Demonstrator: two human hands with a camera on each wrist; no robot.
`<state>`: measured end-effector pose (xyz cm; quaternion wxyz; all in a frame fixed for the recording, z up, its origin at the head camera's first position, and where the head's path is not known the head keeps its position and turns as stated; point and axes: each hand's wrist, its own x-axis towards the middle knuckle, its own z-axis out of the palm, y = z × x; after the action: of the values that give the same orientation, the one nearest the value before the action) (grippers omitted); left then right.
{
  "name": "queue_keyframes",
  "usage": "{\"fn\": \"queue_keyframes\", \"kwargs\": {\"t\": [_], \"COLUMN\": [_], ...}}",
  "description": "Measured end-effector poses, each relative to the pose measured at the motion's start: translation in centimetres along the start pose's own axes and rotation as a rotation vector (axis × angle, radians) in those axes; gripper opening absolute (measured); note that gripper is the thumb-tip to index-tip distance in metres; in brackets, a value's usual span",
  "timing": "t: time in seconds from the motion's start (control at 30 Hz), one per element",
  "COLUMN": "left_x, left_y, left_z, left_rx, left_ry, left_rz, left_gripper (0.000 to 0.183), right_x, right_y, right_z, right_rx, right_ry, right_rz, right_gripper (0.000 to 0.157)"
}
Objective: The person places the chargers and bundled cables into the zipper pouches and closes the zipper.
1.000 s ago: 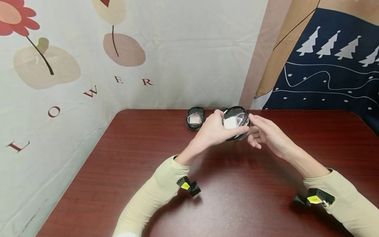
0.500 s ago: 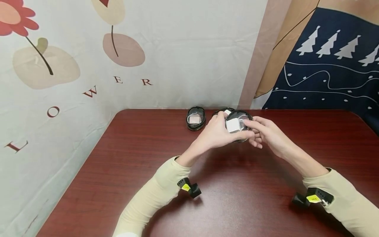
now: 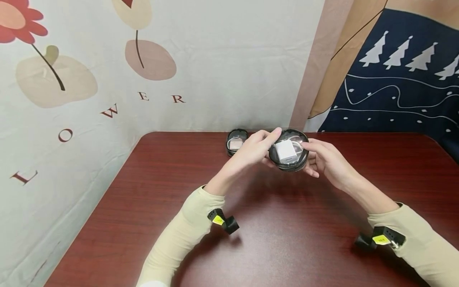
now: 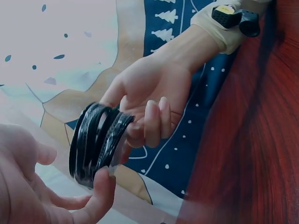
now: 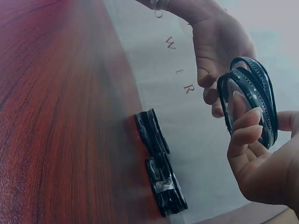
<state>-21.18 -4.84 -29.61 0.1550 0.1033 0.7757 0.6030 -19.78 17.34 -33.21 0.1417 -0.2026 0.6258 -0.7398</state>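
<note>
A clear oval zip pouch with black edging is held above the table. Inside it are a white charger plug and a pale cable. My right hand pinches its right side, thumb on the clear face and fingers behind. At the left edge is my left hand; in the left wrist view its thumb stands off the pouch while a fingertip touches the lower rim. A similar pouch lies on the table beyond the left hand. The right wrist view shows another pouch beside it.
The dark red wooden table ends at a back edge just behind the pouches. A printed cloth hangs behind that edge. Both forearms wear wrist cameras, the left one low over the table.
The left hand has loosened its hold, its thumb moving from the pouch's front face up to its upper left edge. The pouch has turned to face the camera, with the right hand holding it.
</note>
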Motion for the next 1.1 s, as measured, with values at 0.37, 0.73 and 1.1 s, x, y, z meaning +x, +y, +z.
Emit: {"fn": "queue_keyframes", "kwargs": {"t": [0.37,0.73,1.1], "left_x": [0.2,0.1,0.0], "left_y": [-0.1,-0.5,-0.5], "left_z": [-0.8,-0.7,-0.8], "left_rx": [-0.124,-0.023,0.064], "left_ry": [-0.202,-0.111,-0.141], "left_rz": [-0.063,0.012,0.001], "left_gripper": [0.040,0.028,0.029], "right_x": [0.0,0.1,0.2], "right_y": [0.1,0.7,1.0], "right_z": [0.1,0.2,-0.1], "right_rx": [0.014,-0.017,-0.093], "right_ry": [-0.070,-0.138,-0.160], "right_rz": [-0.063,-0.049,-0.049], "right_gripper": [0.025,0.020,0.022]}}
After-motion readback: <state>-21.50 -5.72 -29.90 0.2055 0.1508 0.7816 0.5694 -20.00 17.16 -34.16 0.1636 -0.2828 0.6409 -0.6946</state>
